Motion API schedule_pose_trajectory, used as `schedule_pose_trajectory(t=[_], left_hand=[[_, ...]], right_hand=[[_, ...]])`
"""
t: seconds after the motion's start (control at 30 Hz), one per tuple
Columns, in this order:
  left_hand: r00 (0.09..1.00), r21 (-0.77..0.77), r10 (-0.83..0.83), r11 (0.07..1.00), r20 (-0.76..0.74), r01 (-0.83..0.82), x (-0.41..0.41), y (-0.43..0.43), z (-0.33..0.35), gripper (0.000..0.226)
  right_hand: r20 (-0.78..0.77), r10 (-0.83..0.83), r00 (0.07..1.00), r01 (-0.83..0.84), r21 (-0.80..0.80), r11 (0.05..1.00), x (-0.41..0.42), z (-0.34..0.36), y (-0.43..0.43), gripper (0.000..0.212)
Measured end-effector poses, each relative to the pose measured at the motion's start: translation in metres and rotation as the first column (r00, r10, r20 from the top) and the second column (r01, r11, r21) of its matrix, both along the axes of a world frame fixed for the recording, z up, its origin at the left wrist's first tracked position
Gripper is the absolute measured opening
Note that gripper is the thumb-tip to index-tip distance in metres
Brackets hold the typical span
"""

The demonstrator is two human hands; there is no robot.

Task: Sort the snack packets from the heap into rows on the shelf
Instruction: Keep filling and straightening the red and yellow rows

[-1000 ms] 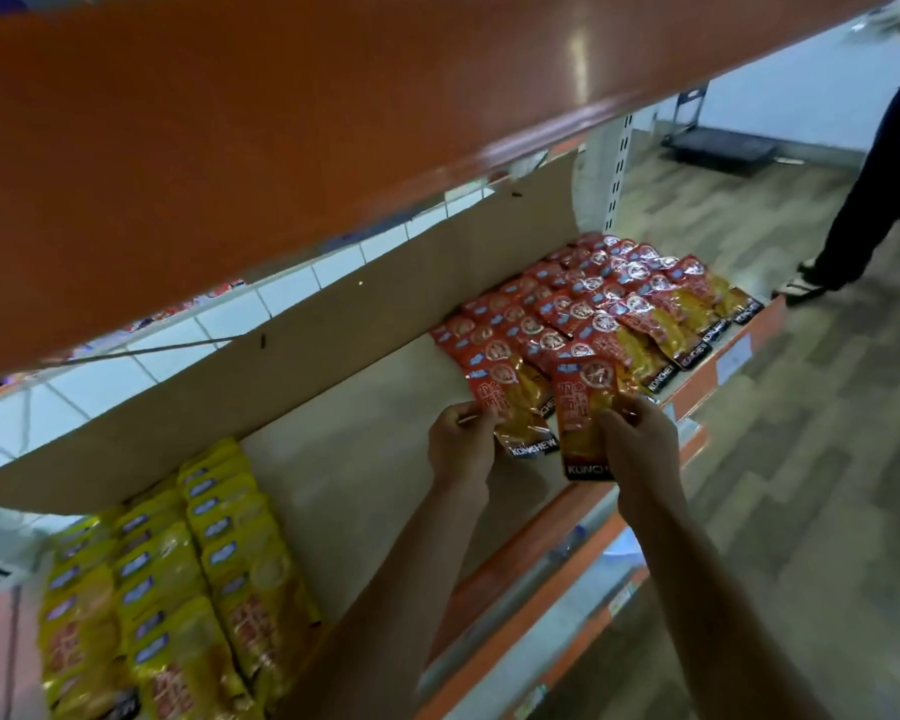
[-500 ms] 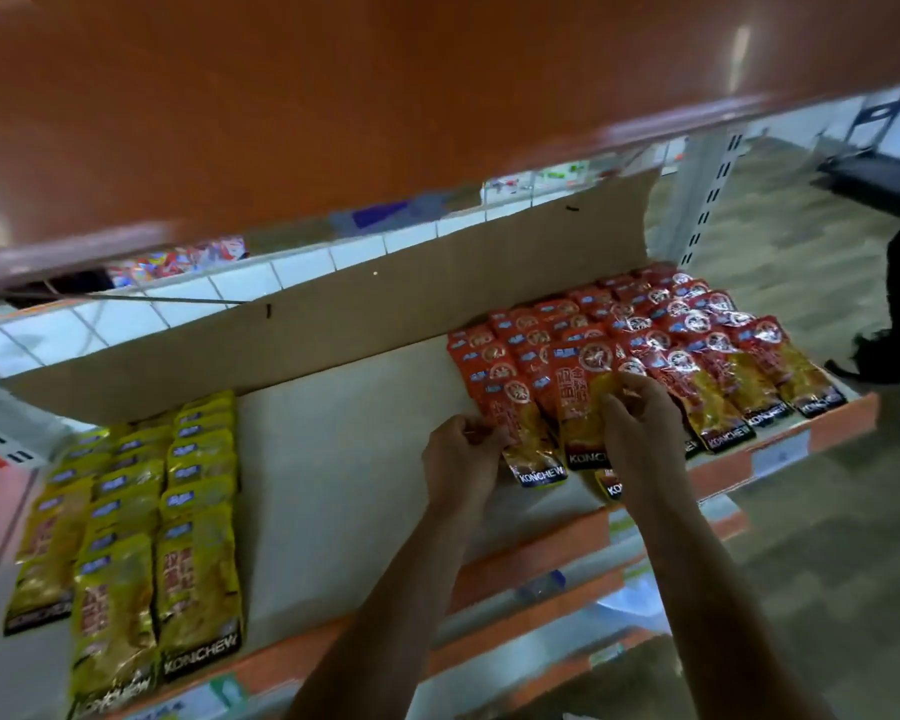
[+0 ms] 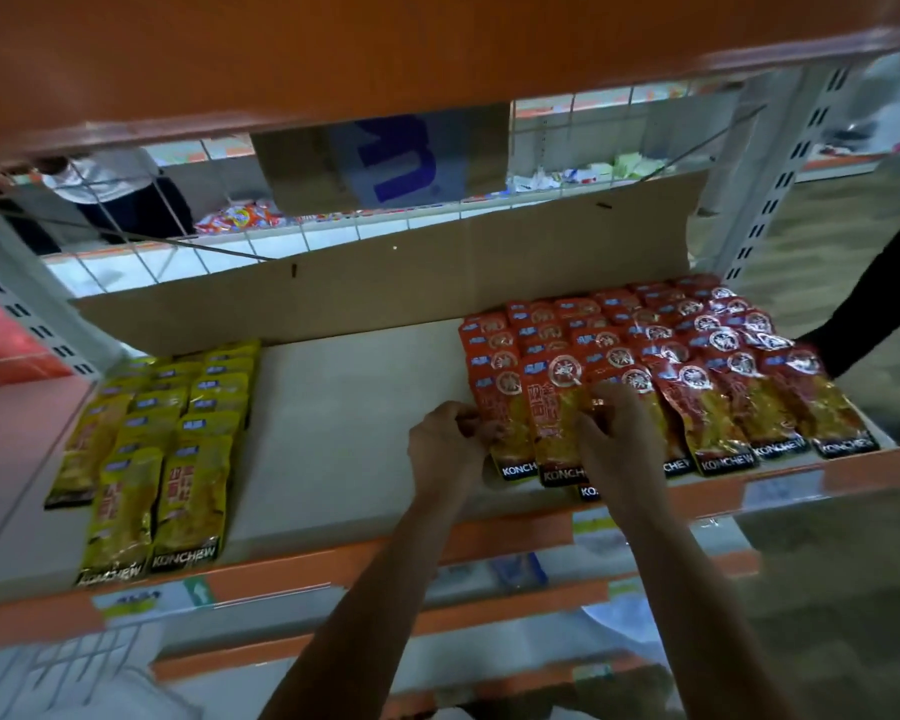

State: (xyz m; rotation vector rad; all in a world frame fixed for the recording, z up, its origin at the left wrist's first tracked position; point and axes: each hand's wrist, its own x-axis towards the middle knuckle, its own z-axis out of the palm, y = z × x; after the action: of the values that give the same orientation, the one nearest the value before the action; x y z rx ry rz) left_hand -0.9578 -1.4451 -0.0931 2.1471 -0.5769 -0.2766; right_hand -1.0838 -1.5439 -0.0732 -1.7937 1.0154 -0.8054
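Pinching leftmost red packet (image 3: 494,402), left hand (image 3: 445,444) grip closed; right hand (image 3: 619,444) grip clutching next red packet (image 3: 552,413).

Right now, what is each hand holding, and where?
Left hand pinches the front-left red packet at its left edge. Right hand lies on the next packet; grip cannot be told.

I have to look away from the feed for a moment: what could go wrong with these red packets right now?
One packet under the right hand pokes past the shelf's front edge and may slip off. The left hand pinches the end packet; tugging it could skew the overlapped red rows.
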Motion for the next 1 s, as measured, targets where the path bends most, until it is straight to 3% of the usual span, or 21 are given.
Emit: schedule_pose_trajectory(t=[0.13, 0.27, 0.37, 0.47, 0.53, 0.6, 0.73, 1.0], left_hand=[[1.000, -0.007, 0.000, 1.000, -0.019, 0.000, 0.000, 0.001, 0.002, 0.027], [1.000, -0.120, -0.019, 0.993, -0.012, 0.017, -0.008, 0.003, 0.005, 0.019], [0.984, -0.206, -0.098, 0.976, -0.148, 0.066, -0.017, 0.002, 0.011, 0.006], [0.971, -0.240, -0.094, 0.970, -0.219, 0.040, -0.016, 0.000, 0.008, 0.012], [0.973, -0.213, -0.055, 0.977, -0.225, 0.006, -0.013, 0.001, 0.004, 0.008], [0.978, -0.176, -0.020, 0.984, -0.207, -0.017, -0.010, 0.003, -0.001, 0.019], [0.987, -0.112, -0.021, 0.994, -0.158, 0.003, -0.011, 0.003, -0.004, 0.030], [0.996, 0.075, -0.040, 0.997, 0.074, 0.034, -0.015, 0.001, -0.004, 0.038]], right_hand=[[-0.002, 0.046, 0.999, -0.046, 0.036, 0.998, -0.002, -0.001, 0.001, 0.024], [-0.017, 0.088, 0.996, -0.086, 0.069, 0.994, 0.000, -0.002, 0.003, 0.026], [-0.038, 0.147, 0.988, -0.143, 0.091, 0.986, 0.003, 0.000, 0.007, 0.023], [-0.076, 0.167, 0.983, -0.167, 0.001, 0.986, 0.003, 0.003, 0.011, 0.017], [-0.118, 0.144, 0.982, -0.152, -0.057, 0.987, 0.001, 0.006, 0.010, 0.011], [-0.155, 0.111, 0.982, -0.126, -0.088, 0.988, 0.000, 0.008, 0.008, 0.005], [-0.187, 0.076, 0.979, -0.105, -0.151, 0.983, -0.003, 0.010, 0.005, 0.008], [-0.203, 0.091, 0.975, -0.120, -0.135, 0.984, 0.000, 0.008, 0.004, 0.015]])
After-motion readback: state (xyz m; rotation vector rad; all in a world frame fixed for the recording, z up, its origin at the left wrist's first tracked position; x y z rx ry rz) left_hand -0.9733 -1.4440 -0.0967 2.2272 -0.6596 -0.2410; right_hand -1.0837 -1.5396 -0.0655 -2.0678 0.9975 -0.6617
